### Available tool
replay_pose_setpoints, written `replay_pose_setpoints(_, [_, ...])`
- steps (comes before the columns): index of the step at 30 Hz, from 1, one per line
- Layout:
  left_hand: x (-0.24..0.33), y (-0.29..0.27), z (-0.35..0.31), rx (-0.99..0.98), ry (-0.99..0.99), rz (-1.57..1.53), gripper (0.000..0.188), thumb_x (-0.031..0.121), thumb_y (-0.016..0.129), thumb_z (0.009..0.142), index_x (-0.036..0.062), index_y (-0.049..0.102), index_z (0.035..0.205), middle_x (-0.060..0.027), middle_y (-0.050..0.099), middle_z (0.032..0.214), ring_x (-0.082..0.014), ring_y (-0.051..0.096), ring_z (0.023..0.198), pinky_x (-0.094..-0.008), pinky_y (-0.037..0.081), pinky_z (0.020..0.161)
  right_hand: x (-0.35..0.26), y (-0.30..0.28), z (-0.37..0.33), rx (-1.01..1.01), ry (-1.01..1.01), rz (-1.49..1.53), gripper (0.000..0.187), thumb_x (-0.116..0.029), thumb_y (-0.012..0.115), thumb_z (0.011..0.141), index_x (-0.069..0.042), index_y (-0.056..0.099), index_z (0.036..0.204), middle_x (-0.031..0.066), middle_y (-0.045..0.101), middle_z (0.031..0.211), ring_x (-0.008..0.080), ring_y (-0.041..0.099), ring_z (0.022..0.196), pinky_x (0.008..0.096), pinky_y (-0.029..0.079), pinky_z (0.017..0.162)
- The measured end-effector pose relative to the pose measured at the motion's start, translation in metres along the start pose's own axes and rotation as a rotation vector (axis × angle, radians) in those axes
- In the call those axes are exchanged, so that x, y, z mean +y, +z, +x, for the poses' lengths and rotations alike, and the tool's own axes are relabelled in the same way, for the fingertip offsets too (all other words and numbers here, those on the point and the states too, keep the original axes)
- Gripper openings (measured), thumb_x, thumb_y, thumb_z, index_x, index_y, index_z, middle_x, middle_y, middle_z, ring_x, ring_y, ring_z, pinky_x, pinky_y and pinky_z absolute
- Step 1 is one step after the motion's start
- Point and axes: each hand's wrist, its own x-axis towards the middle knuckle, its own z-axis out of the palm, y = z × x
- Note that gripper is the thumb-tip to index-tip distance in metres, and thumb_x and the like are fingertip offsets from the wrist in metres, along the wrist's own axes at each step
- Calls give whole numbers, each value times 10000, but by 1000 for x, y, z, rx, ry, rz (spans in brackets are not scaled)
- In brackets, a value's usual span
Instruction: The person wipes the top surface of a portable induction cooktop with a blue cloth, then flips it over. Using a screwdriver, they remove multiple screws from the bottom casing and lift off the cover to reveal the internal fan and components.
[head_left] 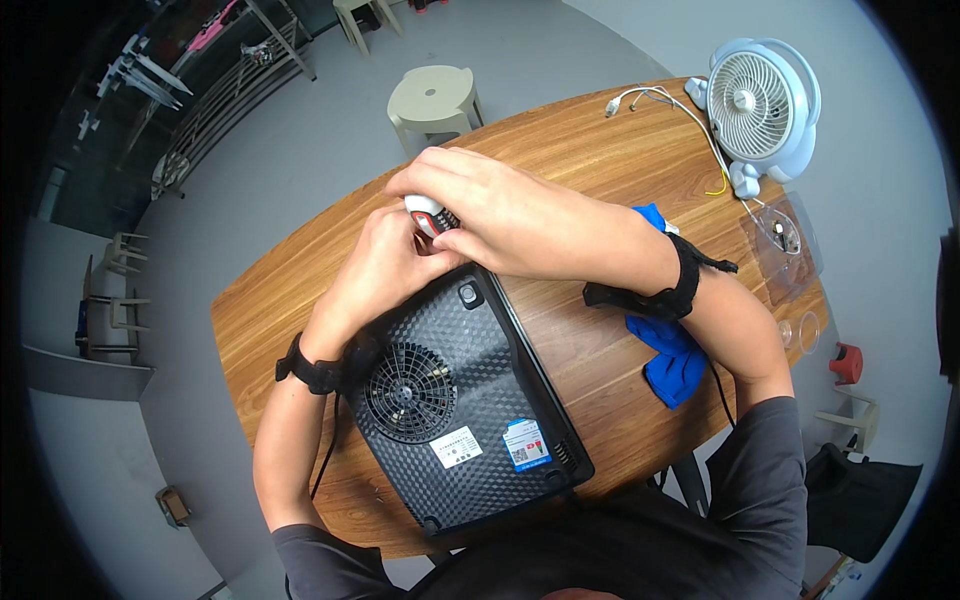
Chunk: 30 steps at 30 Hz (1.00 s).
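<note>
White, red and black, a tool (428, 214) sits under the right hand (468, 200), whose fingers curl over it from the far side, the thumb closing in from the near side, so they pinch it. Just to its left, the left hand (385, 255) bends in at the far end of a black appliance (485, 370); its fingertips are largely hidden, and I cannot tell whether they press together or grip anything.

Black bands circle both wrists, the left band (312, 370) and the right band (688, 280). Both hands are at the appliance's far end, while its body stretches toward the near edge of the wooden surface (555, 320), textured underside up. On that underside are a round grille (405, 393) toward the left, a white label (456, 447) nearer, and a blue label (528, 445) to the right of that. One foot (469, 294) shows near the far right corner.

Right of the appliance, partly beneath the right forearm, lies a blue cloth (675, 375). At the far right stands a pale fan (755, 105), with a white cable (690, 115) beside it. Nearer along the right edge is a clear tray (790, 250). Beyond the far edge, a cream stool (432, 92) stands on the grey floor (310, 190).
</note>
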Motion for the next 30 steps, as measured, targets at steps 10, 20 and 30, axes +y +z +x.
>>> replay_pose_setpoints(10, [2,1,0,-4,-14,22,304,198,830,830,-77,701,840,-184,698,724,-248,686,658,-401,526,629,1,0,-3,-12,1,-3,421,-13,642,895,33,552,1304,197,611,1226,380,604,1166,444,509,1003])
replay_pose_setpoints(20, [1,2,1,1,12,11,330,208,849,819,-72,695,903,-182,707,773,-260,707,731,-395,552,679,2,-1,-3,-30,-22,31,430,-17,664,887,13,550,1301,186,613,1205,383,608,1152,448,510,986])
replay_pose_setpoints(30, [-16,9,3,-349,-95,5,352,300,765,922,-11,707,1076,-178,746,1030,-305,714,990,-420,563,870,-3,-10,-6,-118,-52,34,428,-22,699,852,-21,567,1259,153,632,1202,357,619,1115,445,515,977])
